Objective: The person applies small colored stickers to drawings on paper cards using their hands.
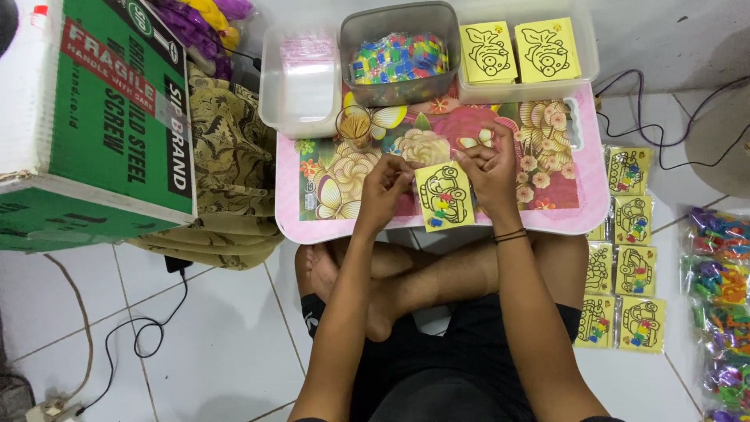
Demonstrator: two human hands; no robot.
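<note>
Yellow card (444, 195) with a car outline, pinched at its top edge between both hands above the near rim of the pink flowered tray table (594, 205); small coloured packets already against its lower half. Left hand (384, 186) curled nearly shut, fingertips at the card's upper left corner; right hand (491, 168) closed in a loose fist, thumb and forefinger gripping the upper right corner. Judged from the lay of things: roughly midway, with finished yellow car cards (625, 258) laid in two columns on the floor to the right, and two stacks of blank yellow fish cards (517, 51) waiting in a clear tub at the table's far edge. Between those tubs, a grey container of mixed coloured packets (398, 59), another clear tub (301, 78) with plastic sleeves, and a small cup of wooden sticks (355, 125). White tiled floor all round, black cables trailing across it, a green cardboard box (101, 117) on patterned cloth to the left, bags of bright plastic pieces (719, 266) at far right.
</note>
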